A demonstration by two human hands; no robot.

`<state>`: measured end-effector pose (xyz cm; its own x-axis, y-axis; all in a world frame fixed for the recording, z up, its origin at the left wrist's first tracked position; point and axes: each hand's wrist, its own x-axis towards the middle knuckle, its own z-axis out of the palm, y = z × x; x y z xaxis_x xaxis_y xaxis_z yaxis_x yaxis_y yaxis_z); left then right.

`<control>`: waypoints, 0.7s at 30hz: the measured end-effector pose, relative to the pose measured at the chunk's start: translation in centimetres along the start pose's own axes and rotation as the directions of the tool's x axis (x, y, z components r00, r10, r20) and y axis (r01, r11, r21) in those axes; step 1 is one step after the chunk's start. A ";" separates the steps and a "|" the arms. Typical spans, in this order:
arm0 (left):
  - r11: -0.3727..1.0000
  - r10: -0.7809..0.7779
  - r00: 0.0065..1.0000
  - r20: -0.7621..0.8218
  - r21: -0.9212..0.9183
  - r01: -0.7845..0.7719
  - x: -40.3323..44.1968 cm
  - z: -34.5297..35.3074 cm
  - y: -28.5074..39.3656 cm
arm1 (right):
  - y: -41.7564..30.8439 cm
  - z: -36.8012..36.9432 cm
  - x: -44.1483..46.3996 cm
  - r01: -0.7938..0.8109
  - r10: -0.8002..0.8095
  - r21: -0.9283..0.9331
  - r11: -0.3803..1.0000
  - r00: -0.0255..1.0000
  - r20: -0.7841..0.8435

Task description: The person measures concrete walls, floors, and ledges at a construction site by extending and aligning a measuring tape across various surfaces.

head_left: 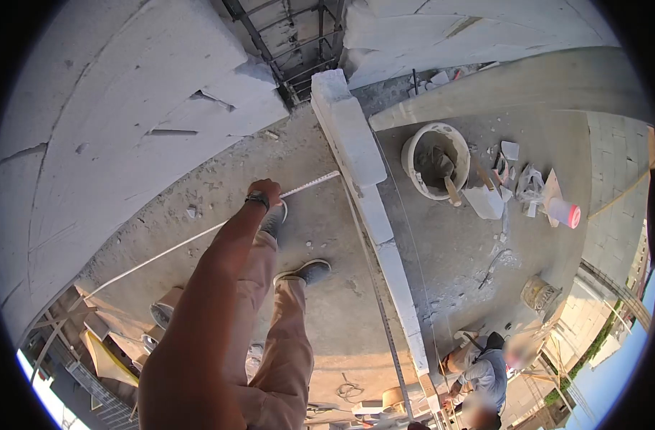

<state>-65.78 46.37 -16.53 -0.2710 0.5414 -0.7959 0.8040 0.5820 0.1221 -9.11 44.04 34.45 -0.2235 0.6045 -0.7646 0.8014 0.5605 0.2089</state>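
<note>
My left hand (pixel 265 190), with a dark watch on the wrist, is closed on a long thin white strip (pixel 309 184) with fine marks. One end of the strip lies against the low wall of white blocks (pixel 367 208); the other runs down to the far left. The hand is above one of my shoes (pixel 274 221). A long narrow bar or strip (pixel 385 322) runs along the near side of the block wall. My right hand cannot be made out.
Beyond the low wall are a bucket (pixel 435 161) with a tool in it, a pink-lidded container (pixel 564 213), block scraps and a second bucket (pixel 540 295). A person (pixel 485 376) is at the lower right. Large pale walls (pixel 141 122) and steel bars (pixel 292 43) stand ahead.
</note>
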 end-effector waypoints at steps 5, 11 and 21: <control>0.998 -0.045 0.999 -0.010 -0.033 0.045 10.5 5.5 -1.2 | -11.7 -0.4 13.6 -0.457 0.239 0.273 0.846 0.784 0.572; 0.999 -0.019 1.000 -0.018 -0.049 0.018 19.4 6.9 0.4 | -16.5 0.2 14.2 -0.240 0.204 0.036 0.970 0.887 0.415; 0.997 0.076 0.994 0.083 0.020 -0.078 17.2 12.5 -3.9 | -13.3 0.7 13.8 -0.207 0.186 -0.006 0.978 0.864 0.468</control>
<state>-66.92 45.84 -38.06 -0.1644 0.5314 -0.8310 0.8328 0.5262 0.1717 -22.49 44.51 20.69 0.2158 0.3616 -0.9070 0.8270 0.4263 0.3666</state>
